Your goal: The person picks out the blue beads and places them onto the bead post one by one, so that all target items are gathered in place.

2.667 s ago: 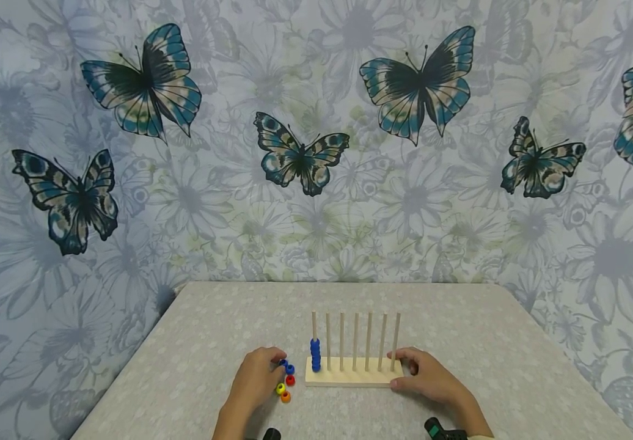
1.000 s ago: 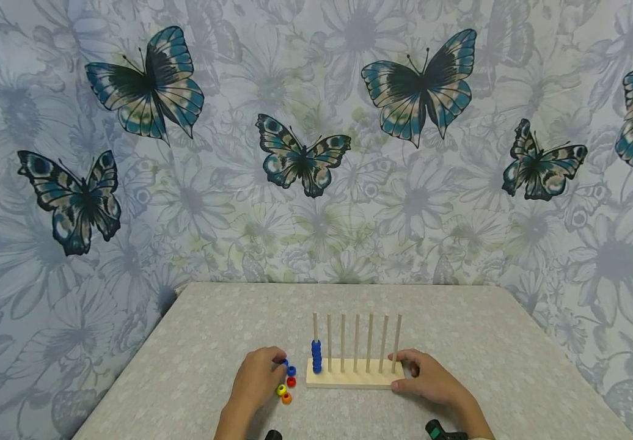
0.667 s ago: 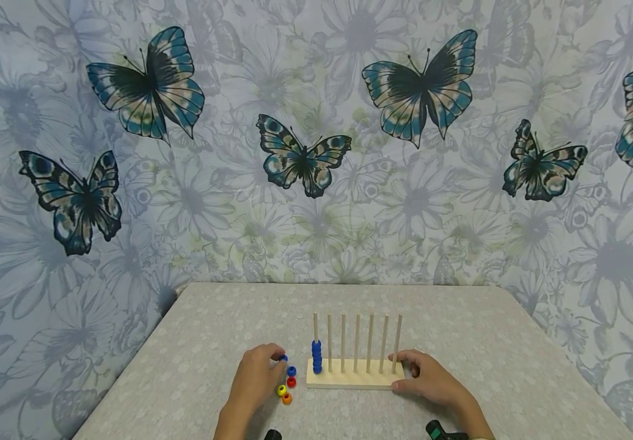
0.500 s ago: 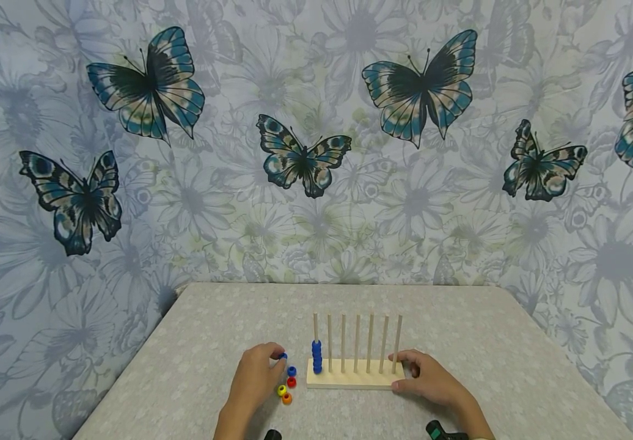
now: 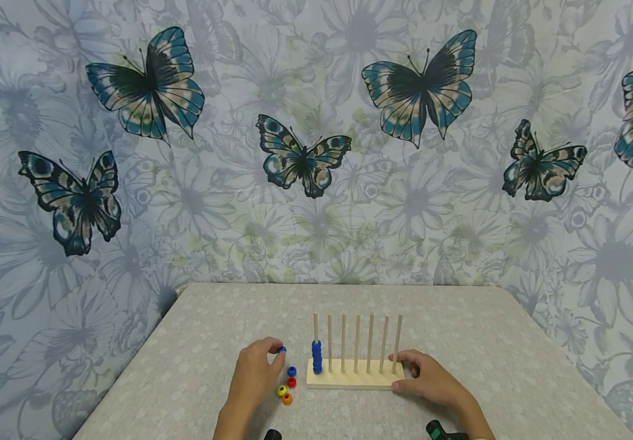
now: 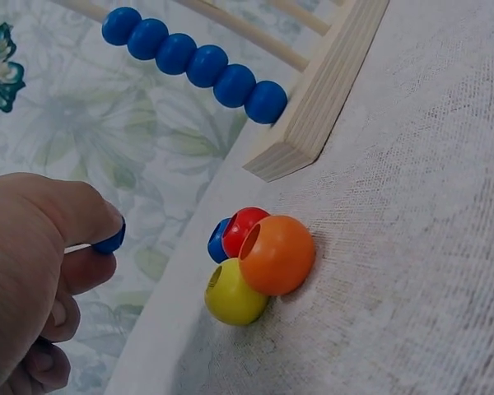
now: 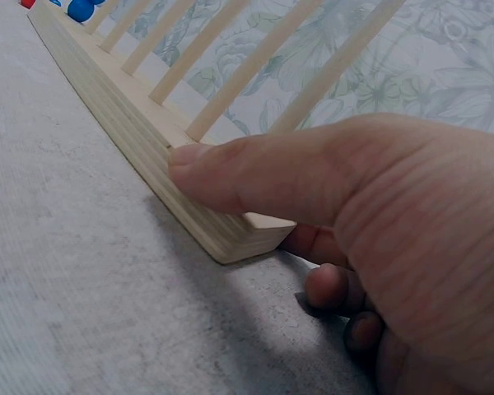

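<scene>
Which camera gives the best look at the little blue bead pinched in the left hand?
The left wrist view: the blue bead sits close up, pinched between the left hand's thumb and finger. The head view shows it only as a tiny blue dot at the fingertips. The right wrist view does not show it.

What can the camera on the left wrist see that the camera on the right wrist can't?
Only the left wrist view shows the left hand pinching a small blue bead, and the loose orange bead, yellow bead, red bead and another blue one bunched on the table. Only the right wrist view shows the right hand, its thumb pressed on the end of the wooden base, and the bare pegs. Both show the base and blue beads on the end peg.
</scene>
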### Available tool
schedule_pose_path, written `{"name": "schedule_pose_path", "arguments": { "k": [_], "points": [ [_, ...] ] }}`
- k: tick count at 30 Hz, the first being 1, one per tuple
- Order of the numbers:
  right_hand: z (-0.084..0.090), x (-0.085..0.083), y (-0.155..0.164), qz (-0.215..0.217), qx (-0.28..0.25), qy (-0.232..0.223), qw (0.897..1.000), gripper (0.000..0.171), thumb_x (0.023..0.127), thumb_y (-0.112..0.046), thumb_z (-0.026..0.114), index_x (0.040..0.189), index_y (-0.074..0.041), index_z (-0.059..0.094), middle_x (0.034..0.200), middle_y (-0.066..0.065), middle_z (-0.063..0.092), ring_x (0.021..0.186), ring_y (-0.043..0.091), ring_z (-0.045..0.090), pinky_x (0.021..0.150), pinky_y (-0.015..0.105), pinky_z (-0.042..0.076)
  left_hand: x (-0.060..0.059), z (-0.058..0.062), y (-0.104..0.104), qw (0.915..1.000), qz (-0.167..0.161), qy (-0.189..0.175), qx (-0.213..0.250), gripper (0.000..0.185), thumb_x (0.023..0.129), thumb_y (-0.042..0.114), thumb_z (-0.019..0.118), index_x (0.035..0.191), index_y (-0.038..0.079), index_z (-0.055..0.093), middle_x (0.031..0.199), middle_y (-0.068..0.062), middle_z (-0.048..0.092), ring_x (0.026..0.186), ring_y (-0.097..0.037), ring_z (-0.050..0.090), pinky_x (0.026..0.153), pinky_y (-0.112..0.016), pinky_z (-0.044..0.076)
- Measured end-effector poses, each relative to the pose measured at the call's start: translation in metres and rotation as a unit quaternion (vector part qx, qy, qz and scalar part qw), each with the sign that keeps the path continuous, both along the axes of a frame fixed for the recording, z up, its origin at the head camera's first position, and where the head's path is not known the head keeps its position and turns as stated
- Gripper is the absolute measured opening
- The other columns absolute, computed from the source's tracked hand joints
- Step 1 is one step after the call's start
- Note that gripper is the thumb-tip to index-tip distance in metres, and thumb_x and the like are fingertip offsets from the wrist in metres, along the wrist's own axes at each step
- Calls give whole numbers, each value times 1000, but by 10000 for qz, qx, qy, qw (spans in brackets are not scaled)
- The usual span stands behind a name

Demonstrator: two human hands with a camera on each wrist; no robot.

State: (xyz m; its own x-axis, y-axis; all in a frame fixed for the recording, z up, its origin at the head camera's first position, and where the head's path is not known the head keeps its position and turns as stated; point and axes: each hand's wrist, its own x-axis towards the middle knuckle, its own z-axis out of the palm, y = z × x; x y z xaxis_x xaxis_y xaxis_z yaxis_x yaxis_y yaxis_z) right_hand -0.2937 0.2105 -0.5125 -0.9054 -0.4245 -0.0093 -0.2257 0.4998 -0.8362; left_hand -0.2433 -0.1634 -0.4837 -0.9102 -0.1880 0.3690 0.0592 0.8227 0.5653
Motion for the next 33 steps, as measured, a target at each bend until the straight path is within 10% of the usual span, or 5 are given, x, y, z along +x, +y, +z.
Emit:
{"name": "schedule_pose_path", "arguments": {
  "k": [11, 33],
  "points": [
    [0, -1, 0, -38, 114, -2, 9999, 54, 78, -32, 85, 127, -16, 67, 85, 5, 49, 75, 14, 41, 60, 25, 36, 1, 6, -1, 9922, -96, 1241, -6, 16, 87, 19, 77, 103, 16, 75, 95, 5, 74, 72, -11, 62, 64, -23, 51],
    [-2, -1, 0, -31, 9, -42, 10000, 55, 78, -31, 86, 127, -17, 66, 89, 4, 50, 78, 14, 42, 62, 25, 35, 4, 18, 3, 9694, -450, 2404, 192, 21, 85, 15, 79, 105, 15, 74, 96, 4, 72, 57, 1, 41, 49, -16, 39]
  ]
}}
